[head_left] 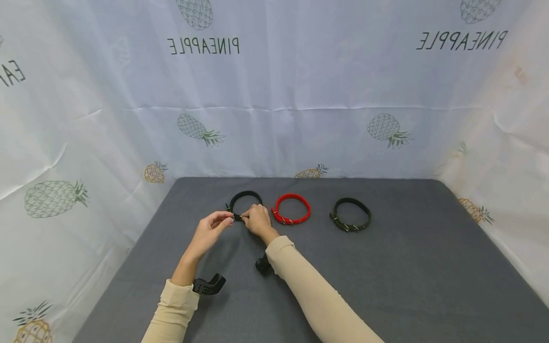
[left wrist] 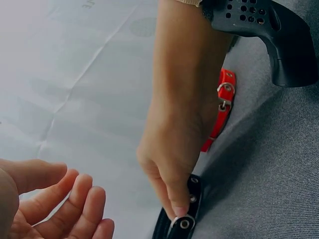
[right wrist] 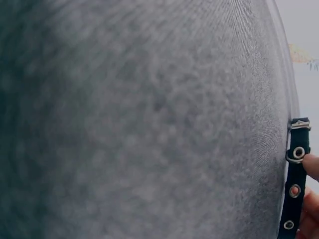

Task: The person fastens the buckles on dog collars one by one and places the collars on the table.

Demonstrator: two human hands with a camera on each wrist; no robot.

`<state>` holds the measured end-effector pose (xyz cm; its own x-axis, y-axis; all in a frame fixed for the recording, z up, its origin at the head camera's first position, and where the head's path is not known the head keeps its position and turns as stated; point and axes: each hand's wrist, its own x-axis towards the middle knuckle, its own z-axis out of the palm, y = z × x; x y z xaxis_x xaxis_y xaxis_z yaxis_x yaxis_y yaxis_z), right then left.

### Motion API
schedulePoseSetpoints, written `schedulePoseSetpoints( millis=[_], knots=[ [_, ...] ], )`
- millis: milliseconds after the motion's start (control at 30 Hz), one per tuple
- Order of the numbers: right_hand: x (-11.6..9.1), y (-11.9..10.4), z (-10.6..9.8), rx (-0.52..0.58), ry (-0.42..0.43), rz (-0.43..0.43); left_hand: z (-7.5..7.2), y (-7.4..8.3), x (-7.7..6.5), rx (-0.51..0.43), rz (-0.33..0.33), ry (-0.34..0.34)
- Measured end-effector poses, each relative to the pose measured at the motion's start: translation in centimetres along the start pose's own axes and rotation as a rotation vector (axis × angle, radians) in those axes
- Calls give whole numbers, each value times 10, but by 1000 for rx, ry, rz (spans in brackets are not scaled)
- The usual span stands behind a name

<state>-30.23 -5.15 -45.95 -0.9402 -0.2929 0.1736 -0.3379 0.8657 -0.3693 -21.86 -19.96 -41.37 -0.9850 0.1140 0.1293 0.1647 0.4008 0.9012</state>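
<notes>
A black buckle collar (head_left: 245,193) with metal eyelets lies in a loop at the back left of the table. My right hand (head_left: 259,221) pinches its near side between thumb and finger. In the left wrist view the pinch is beside a D-ring on the black strap (left wrist: 195,186). Eyelets, D-ring and buckle of the collar (right wrist: 295,174) show at the right wrist view's edge. My left hand (head_left: 209,236) is just left of the buckle area. Its fingers (left wrist: 79,199) are loosely bent, thumb apart, with nothing between them.
To the right of the black collar lies a buckled red collar (head_left: 293,196), then a dark green one (head_left: 367,215). All are on a grey cloth-covered table (head_left: 411,276). A white curtain (head_left: 274,143) with pineapple prints borders the back and sides. A black camera mount (head_left: 209,285) juts from my left wrist.
</notes>
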Motion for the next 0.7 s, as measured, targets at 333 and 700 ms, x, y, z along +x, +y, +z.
schedulePoseSetpoints(
  millis=[333,700],
  knots=[
    [1,1,-5,114,-24,-55,1,1,7,-25,10,6],
    [-2,9,-27,391,-20,-82,5,7,16,-43,26,12]
  ],
)
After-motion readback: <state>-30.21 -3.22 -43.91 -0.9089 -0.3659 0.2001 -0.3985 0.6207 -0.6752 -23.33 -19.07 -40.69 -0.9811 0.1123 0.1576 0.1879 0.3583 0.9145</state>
